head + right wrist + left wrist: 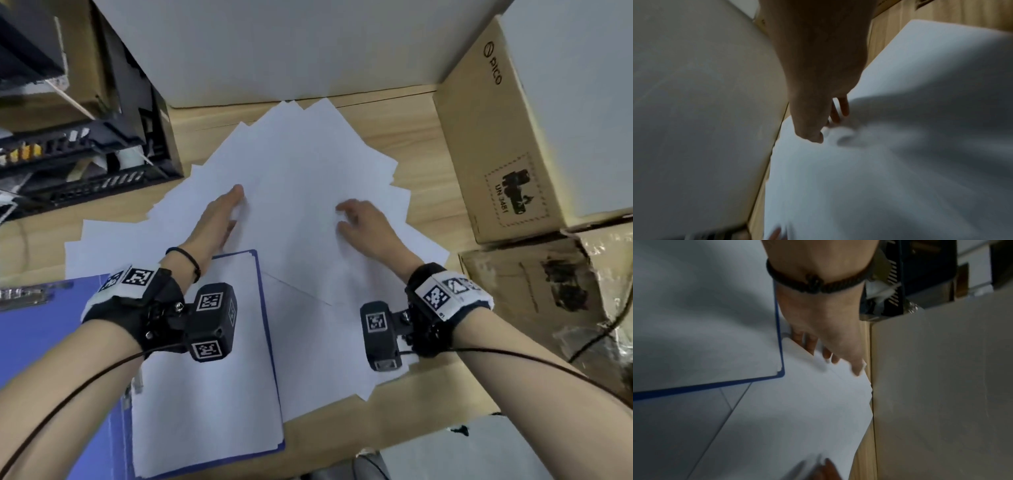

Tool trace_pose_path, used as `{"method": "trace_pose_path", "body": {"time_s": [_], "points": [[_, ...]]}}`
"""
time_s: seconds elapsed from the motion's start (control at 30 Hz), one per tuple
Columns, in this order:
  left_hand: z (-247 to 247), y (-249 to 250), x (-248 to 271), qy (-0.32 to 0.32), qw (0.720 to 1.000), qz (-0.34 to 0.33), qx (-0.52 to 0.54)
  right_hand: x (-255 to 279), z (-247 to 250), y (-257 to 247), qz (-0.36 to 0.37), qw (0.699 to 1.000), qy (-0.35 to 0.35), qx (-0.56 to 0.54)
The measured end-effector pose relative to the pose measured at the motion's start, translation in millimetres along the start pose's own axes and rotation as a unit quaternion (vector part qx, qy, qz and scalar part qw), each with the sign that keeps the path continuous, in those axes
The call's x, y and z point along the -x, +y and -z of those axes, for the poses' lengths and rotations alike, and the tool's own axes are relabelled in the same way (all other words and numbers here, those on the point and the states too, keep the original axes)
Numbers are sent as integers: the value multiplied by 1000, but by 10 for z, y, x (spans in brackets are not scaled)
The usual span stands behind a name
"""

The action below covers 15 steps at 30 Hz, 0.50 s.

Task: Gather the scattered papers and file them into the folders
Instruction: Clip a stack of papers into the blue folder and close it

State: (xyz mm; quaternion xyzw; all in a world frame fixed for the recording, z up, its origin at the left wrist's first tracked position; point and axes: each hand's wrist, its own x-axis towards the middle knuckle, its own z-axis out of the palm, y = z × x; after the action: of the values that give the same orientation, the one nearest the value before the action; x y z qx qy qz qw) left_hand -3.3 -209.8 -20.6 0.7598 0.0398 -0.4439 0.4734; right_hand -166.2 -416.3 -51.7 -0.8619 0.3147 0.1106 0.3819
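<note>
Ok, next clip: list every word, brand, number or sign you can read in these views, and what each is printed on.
"PICO", with a round logo mark: side of the upright cardboard box at right.
"UN 3481": hazard label on that same box.
Square coded markers, no readable text: wrist camera mounts.
Print on the lower cardboard box: too blurred to read.
Scattered papers: no text visible.

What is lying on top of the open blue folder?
A stack of white sheets lies on the blue folder, and the left hand reaches over its far corner onto the scattered papers. The folder's surface under the sheets is covered.
</note>
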Motion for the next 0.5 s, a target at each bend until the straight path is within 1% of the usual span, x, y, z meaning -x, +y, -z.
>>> {"method": "trace_pose_path", "body": {"time_s": [0.1, 0.13, 0.2, 0.27, 0.37, 0.43, 0.5], "points": [[0, -4, -113, 14, 993, -35, -116, -293, 258, 2, -38, 994, 97, -17], [10, -21, -136, 15, 989, -40, -143, -381, 332, 5, -55, 992, 108, -17], [33, -29, -174, 16, 987, -33, -154, -553, 460, -28, -94, 990, 100, -24], [42, 53, -187, 8, 992, -5, -128, -734, 545, -76, -119, 988, 99, -11], [69, 227, -235, -15, 995, 61, -73, -956, 608, -214, -132, 985, 94, -53], [104, 294, -256, -30, 995, 81, -45, -1064, 640, -322, -132, 985, 77, -79], [148, 297, -276, -52, 994, 94, -35, -1142, 652, -409, -133, 987, 52, -71]]}}
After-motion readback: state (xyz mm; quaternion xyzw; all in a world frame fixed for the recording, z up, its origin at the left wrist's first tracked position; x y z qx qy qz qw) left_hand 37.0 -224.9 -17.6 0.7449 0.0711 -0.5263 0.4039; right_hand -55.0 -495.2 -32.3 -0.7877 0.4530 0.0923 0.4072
